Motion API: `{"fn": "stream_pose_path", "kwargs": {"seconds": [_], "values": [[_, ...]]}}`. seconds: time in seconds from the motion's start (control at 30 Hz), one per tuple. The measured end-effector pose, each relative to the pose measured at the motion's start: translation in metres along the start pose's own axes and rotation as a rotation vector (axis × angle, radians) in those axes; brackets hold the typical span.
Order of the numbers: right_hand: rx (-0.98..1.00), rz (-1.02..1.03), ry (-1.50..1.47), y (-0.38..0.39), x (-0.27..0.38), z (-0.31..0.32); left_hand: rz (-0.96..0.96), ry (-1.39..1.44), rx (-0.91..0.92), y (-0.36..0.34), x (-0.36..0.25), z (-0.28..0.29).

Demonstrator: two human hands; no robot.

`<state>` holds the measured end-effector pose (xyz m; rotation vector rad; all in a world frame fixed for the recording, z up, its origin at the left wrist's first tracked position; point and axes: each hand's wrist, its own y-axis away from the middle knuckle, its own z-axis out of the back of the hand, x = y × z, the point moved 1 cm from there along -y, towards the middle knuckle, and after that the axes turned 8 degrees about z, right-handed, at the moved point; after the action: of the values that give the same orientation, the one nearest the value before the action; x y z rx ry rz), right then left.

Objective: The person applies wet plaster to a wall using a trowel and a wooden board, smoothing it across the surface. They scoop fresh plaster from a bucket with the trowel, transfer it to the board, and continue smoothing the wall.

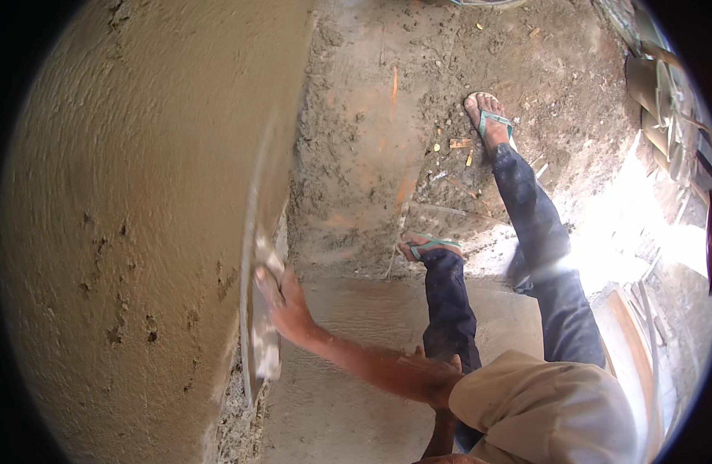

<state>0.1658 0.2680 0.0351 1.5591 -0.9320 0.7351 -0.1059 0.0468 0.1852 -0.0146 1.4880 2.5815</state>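
Observation:
My right arm reaches across to the left, and my right hand [285, 303] is closed on a long, narrow plastering float [265, 340]. The float stands nearly upright with its thin edge along the wet plastered wall [139, 232], and it is blurred by motion. Pale smears cover its wooden-looking grip. Behind my right forearm, my left hand [455, 362] rests on my left leg near the knee; only some fingertips show, spread apart, and the rest is hidden.
Rough mortar-splattered floor [356, 155] runs along the wall's foot, with a smoother ledge [348, 309] nearer me. My sandalled feet [491, 120] stand apart. Small wood chips [460, 143] lie about. Boards [634, 340] and sacks [653, 100] line the right side, beside bright sunlight.

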Motion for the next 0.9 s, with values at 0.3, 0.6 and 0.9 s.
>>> {"fn": "stream_pose_path", "kwargs": {"seconds": [0.3, 0.6, 0.9], "values": [[-0.365, 0.105, 0.203, -0.218, -0.026, 0.049, -0.067, -0.039, -0.033, -0.014, -0.001, -0.007], [-0.023, -0.031, -0.201, 0.06, 0.002, -0.04, -0.035, -0.028, -0.013, -0.02, 0.005, 0.004], [-0.104, -0.001, -0.041, -0.047, -0.037, 0.013, -0.102, -0.027, -0.005, -0.024, 0.012, -0.003]]}}
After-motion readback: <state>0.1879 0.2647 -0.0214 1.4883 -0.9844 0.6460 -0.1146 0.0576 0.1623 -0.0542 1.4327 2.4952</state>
